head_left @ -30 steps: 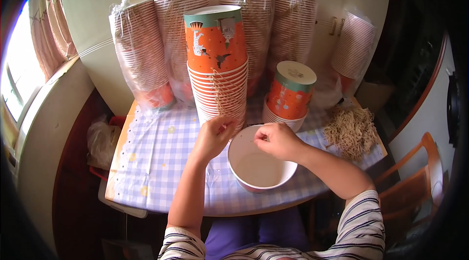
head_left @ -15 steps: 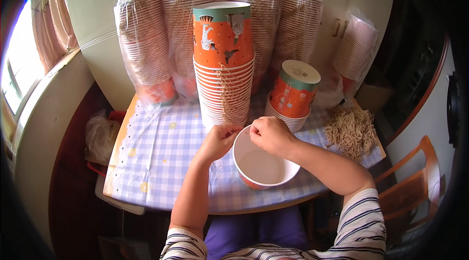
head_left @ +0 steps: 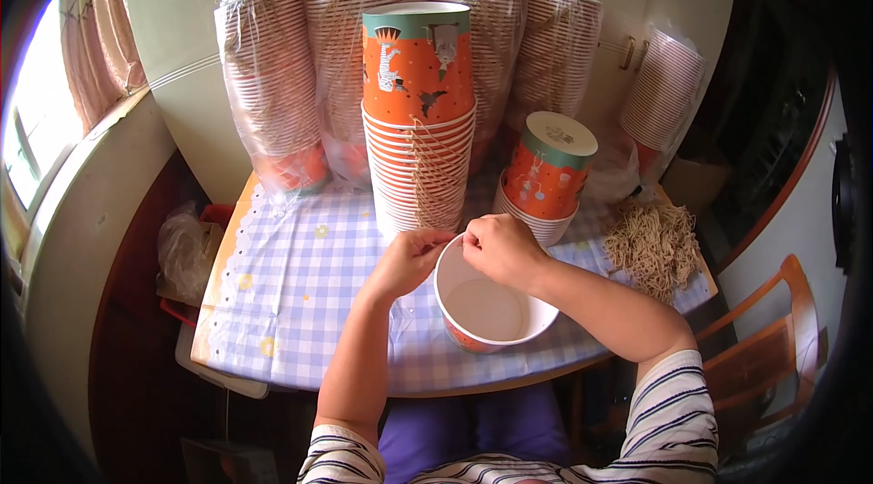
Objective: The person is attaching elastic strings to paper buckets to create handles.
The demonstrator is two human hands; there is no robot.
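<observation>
Two hands point(head_left: 500, 250), now closer, at bucket rim point(head_left: 496, 344)

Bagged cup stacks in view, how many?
5. Back row, left to right: first stack, second stack, third stack, fourth stack; fifth stack apart, far right. Others could be hidden behind.

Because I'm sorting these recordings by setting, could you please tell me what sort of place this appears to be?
Probably a room in a home, apparently used for handwork: the wooden chair and curtain look domestic, while a tall stack of paper tubs stands on the checked tablecloth.
</observation>
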